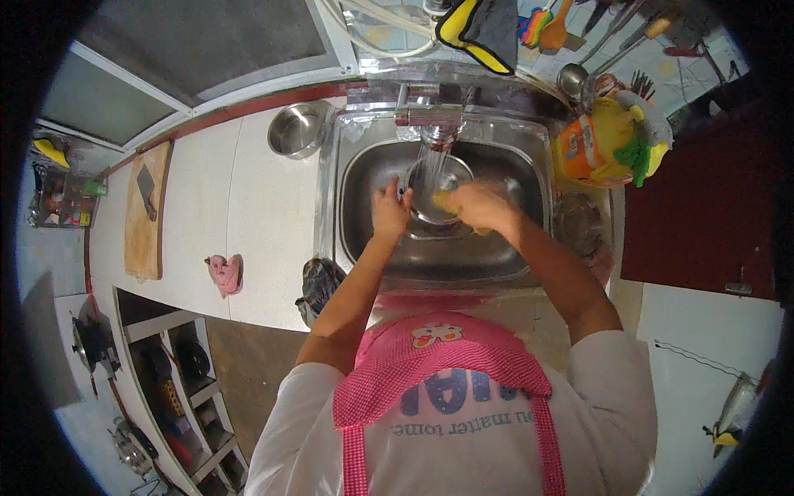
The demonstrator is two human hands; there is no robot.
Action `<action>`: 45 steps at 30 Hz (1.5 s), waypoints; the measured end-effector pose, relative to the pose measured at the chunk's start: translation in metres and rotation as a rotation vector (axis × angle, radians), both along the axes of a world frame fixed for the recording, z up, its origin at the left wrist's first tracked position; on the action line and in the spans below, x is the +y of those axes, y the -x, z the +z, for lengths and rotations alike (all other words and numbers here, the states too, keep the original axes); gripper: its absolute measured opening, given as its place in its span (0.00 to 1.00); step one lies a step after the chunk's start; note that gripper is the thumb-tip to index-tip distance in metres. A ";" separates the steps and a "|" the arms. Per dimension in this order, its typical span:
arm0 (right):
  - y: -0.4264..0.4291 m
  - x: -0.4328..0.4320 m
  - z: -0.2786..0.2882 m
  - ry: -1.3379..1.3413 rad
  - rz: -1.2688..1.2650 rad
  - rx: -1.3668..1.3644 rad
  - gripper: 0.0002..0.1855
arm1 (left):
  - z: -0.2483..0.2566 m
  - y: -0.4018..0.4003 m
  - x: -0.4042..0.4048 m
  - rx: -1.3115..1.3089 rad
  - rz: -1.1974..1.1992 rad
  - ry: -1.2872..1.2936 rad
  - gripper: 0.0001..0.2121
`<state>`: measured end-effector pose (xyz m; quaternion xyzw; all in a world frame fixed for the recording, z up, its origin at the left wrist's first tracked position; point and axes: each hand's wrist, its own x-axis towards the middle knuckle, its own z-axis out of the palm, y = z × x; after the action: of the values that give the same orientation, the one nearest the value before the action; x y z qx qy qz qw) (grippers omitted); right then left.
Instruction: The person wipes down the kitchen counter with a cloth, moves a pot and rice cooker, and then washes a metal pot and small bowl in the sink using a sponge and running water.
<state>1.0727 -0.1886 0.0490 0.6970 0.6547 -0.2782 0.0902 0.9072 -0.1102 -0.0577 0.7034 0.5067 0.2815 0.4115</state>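
Water runs from the faucet [438,133] into a round metal vessel [427,197] held in the stainless steel sink basin [397,263]. My left hand [392,209] grips the vessel's left rim, thumb and fingers around its edge. In my right hand [484,208], blurred by motion, is a yellow sponge [445,201], against the vessel's inside on the right. What exactly the vessel is, a pot or a bowl, I cannot tell.
Left of the sink stand a steel pot [295,131], a dark plastic bag [319,288], a pink cloth [224,274] and a wooden cutting board [144,242] with a cleaver [146,189]. At right are a yellow container [586,146] and a clear round lid or dish [577,223].
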 end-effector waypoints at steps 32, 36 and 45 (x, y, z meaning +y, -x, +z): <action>0.073 -0.066 -0.065 -0.794 -0.211 0.284 0.24 | -0.005 -0.015 0.009 -0.870 0.312 1.199 0.16; 0.037 -0.064 -0.045 -0.924 -0.542 0.580 0.24 | -0.005 -0.002 0.009 -0.902 0.376 1.224 0.15; 0.033 -0.045 -0.061 -0.909 -0.358 0.293 0.25 | 0.034 -0.002 -0.016 -0.947 0.535 1.376 0.20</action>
<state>1.0399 -0.2337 -0.0123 0.7207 0.5856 -0.0714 -0.3641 0.9090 -0.1265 -0.0240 -0.0341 0.4877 0.2627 0.8318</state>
